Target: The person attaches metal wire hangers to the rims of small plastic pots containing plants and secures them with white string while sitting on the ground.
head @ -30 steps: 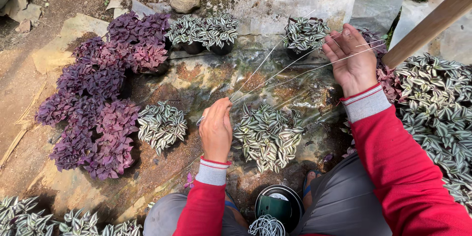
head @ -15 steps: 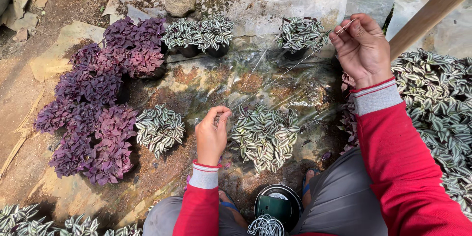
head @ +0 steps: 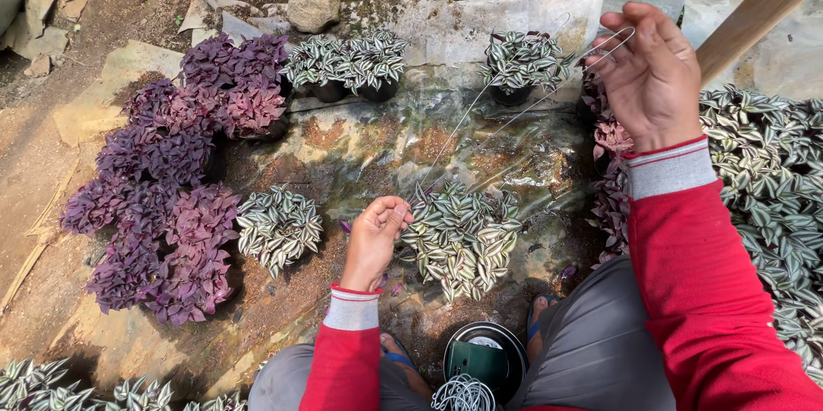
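My left hand [head: 375, 238] pinches the low end of thin wire hangers [head: 493, 115] at the rim of a potted plant with green-and-white striped leaves [head: 463, 238]. My right hand [head: 650, 77] is raised high at the right and holds the hooked top ends of the same wires, which run slanted between the two hands. Both sleeves are red with grey cuffs. The pot under the leaves is hidden.
Purple-leaved plants [head: 163, 197] are massed at the left, and striped potted plants [head: 347, 64] stand along the back and fill the right side [head: 771, 180]. A wet plastic sheet [head: 377, 141] covers the ground. A black pot with coiled wire [head: 480, 368] sits between my knees. A wooden pole [head: 754, 8] slants at the top right.
My right hand has risen and moved right, pulling the wires up and taut. My left hand has dropped to the rim of the striped plant.
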